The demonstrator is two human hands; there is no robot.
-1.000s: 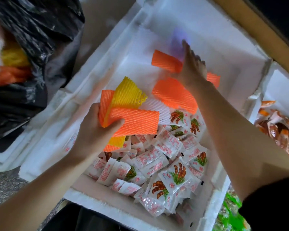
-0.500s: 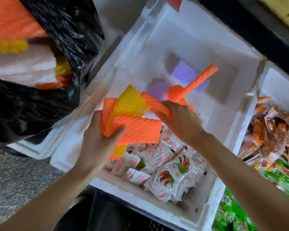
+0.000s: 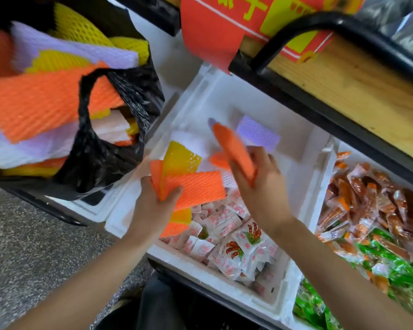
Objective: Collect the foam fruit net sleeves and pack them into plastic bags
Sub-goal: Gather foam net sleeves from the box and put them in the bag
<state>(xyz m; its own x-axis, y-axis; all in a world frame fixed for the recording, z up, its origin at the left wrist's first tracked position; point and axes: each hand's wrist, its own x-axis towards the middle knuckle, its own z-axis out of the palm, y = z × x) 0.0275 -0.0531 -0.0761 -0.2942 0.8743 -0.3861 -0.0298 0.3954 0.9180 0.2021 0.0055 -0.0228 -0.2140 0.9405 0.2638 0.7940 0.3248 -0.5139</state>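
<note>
My left hand [image 3: 153,206] grips a fanned stack of orange and yellow foam net sleeves [image 3: 193,189] over the near left corner of a white foam box [image 3: 224,96]. Close to its right, my right hand [image 3: 262,184] holds a few orange foam sleeves [image 3: 234,151] raised above the box. A purple sleeve [image 3: 258,133] and a white sleeve [image 3: 191,141] lie on the box floor. At the left stands an open black plastic bag [image 3: 105,158] stuffed with orange, yellow, purple and white sleeves [image 3: 41,106].
Small white snack packets [image 3: 234,239] fill the near part of the foam box. A second foam box at the right holds orange and green snack packs [image 3: 372,210]. A wooden shelf with a black metal frame [image 3: 343,75] and a red sign [image 3: 224,27] overhangs behind. Grey speckled floor [image 3: 34,246] lies at the left.
My right hand picked orange sleeves off the box floor and brought them toward the left hand's stack. The view swung left and up, showing more of the bag.
</note>
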